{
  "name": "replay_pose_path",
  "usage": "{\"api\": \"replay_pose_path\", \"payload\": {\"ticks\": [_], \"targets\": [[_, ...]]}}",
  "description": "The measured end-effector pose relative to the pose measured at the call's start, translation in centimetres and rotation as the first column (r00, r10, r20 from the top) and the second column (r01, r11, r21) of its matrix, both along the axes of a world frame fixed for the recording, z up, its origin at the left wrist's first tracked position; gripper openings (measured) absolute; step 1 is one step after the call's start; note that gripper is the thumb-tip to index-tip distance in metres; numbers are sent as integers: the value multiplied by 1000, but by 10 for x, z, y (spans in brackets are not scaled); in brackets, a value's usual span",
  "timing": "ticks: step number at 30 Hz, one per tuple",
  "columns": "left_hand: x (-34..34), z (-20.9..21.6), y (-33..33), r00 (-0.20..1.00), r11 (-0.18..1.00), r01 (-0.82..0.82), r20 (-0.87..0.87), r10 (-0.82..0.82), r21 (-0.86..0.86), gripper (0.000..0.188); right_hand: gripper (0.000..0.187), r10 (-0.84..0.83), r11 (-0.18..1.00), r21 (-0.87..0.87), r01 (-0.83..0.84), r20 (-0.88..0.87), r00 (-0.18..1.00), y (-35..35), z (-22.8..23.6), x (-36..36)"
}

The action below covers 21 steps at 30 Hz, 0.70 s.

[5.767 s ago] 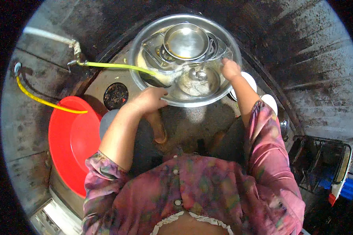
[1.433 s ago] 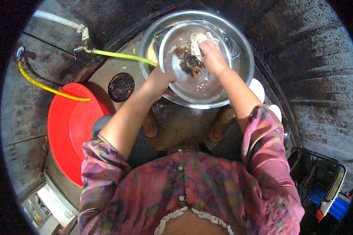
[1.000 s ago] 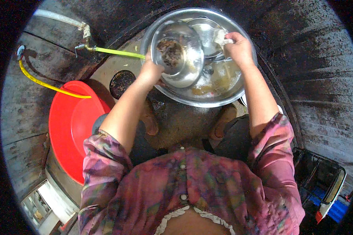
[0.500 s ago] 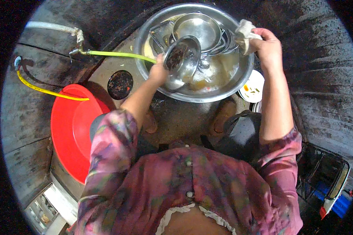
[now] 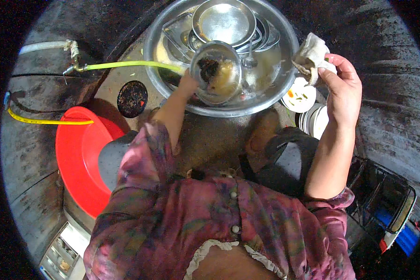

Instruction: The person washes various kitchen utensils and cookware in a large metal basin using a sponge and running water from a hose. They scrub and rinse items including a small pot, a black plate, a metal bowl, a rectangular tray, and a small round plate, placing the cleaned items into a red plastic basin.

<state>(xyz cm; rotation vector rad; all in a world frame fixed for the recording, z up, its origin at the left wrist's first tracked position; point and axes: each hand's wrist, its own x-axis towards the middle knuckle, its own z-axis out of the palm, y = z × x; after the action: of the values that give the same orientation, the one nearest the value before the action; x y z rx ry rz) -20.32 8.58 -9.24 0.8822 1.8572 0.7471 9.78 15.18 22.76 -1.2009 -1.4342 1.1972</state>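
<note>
My left hand [image 5: 187, 86], somewhat blurred, grips the rim of a round metal bowl [image 5: 232, 81] over the near left part of a big metal basin [image 5: 205, 111]. Murky brownish water and a dark clump lie in the bowl. A yellow-green hose [image 5: 130, 64] reaches the basin right beside this hand; its end is hidden. Off the basin's right rim, my right hand [image 5: 345, 91] pinches a crumpled whitish cloth [image 5: 311, 53]. Cloudy water stands in the basin, along with a shallow metal pan [image 5: 224, 21] and several other metal dishes behind the bowl.
A red plastic tub [image 5: 72, 163] is at the left, with a yellow hose [image 5: 51, 121] over its rim. A dark round lid-like disc [image 5: 132, 99] lies on the floor. Right of the basin are a plate with food scraps [image 5: 297, 95] and stacked white plates [image 5: 318, 120].
The bowl has gone from tilted sideways to facing more upward, and brownish water now shows in it. My right hand has shifted right and down with the cloth, away from the basin rim.
</note>
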Motion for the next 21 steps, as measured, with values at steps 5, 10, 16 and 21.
{"api": "replay_pose_path", "payload": {"ticks": [5,10,16,21], "targets": [[-29,42,3,749,973,-24,641,169,-228,45,21,-36,998,-48,36,1,999,14,-8,8],[-69,86,16,695,963,68,705,142,-261,34,21,-7,997,-76,6,-13,1000,22,-18,11],[-148,163,-14,694,965,143,718,60,-219,37,23,-16,996,-82,19,43,999,28,-28,13],[-208,193,-104,785,989,-112,601,149,-99,46,22,15,996,-84,-11,56,998,32,-35,16]]}}
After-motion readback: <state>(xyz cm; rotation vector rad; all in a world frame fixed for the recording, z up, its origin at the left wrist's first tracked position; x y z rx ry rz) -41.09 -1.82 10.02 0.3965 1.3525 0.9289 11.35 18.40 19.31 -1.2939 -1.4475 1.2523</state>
